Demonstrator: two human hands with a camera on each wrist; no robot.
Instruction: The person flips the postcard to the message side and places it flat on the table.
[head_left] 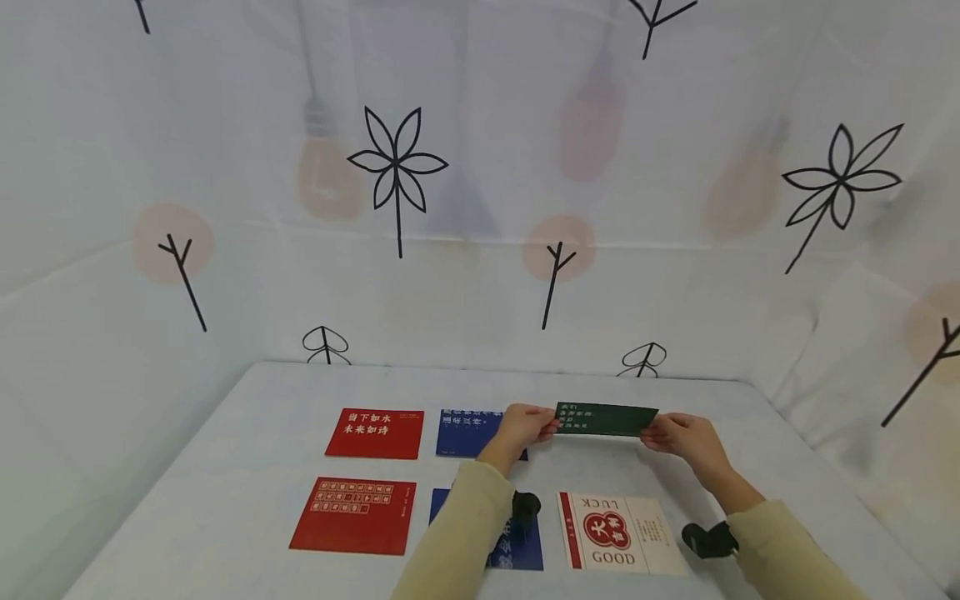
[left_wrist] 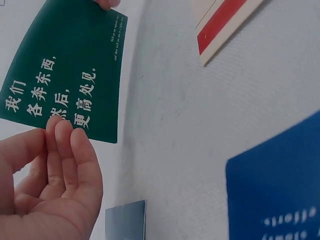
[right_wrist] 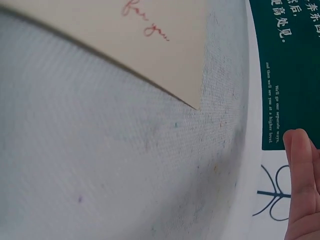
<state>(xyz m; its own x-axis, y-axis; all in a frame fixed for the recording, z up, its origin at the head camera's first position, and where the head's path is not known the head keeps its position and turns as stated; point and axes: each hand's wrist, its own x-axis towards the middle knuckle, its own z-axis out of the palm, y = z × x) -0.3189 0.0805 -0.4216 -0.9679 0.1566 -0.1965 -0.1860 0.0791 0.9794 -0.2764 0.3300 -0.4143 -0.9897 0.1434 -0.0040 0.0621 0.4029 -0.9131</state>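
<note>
A dark green card (head_left: 606, 419) with white lettering is held up above the far right part of the table. My left hand (head_left: 522, 429) pinches its left end, and my right hand (head_left: 686, 443) pinches its right end. In the left wrist view the left hand (left_wrist: 60, 185) has its thumb and fingertips at the card's (left_wrist: 75, 65) edge. The right wrist view shows fingers (right_wrist: 302, 175) of the right hand over a corner of the card (right_wrist: 285, 100). Below the green card lies a cream card (head_left: 622, 533) with red print. Behind the left hand a blue card (head_left: 465, 433) is partly hidden.
Two red cards (head_left: 375, 433) lie at the left, one behind the other; the nearer red card (head_left: 352, 529) has small squares printed on it. A second blue card (head_left: 521, 550) is partly covered by the left sleeve. White patterned cloth (head_left: 465, 292) hangs behind the white table (head_left: 225, 483).
</note>
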